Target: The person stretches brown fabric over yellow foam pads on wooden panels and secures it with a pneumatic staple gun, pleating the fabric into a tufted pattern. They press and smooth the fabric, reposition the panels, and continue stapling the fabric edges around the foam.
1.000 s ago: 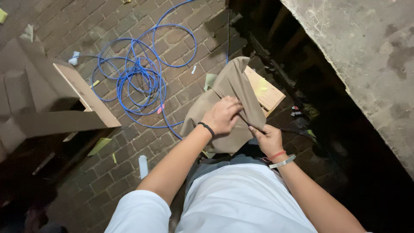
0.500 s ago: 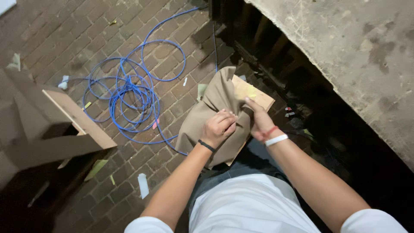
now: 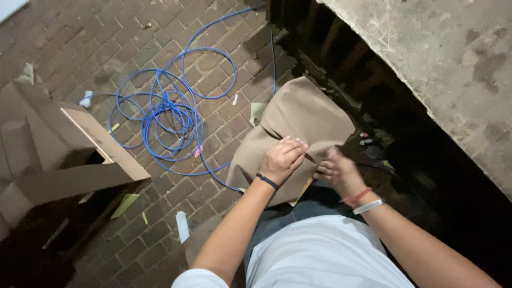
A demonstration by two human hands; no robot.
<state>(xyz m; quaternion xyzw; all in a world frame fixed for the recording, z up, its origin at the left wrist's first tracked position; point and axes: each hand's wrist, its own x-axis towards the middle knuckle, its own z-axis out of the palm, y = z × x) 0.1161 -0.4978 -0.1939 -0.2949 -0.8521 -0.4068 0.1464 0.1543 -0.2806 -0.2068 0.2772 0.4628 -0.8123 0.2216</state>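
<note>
A tan piece of cloth hangs in front of me over the brick floor, spread wide. My left hand, with a dark band at the wrist, presses down on its lower middle with fingers closed over the fabric. My right hand, wearing a red and a white wristband, grips the cloth's right lower edge beside a dark gap. A flat yellowish piece peeks out under the cloth's bottom edge.
A tangled blue cable lies coiled on the bricks to the left. An open cardboard box stands at far left. A concrete slab runs along the right above a dark recess. Small scraps litter the floor.
The cloth has been spread out wider and now covers the yellowish box it was bunched against. Both hands shifted lower on the fabric, and the right hand moved to its right edge.
</note>
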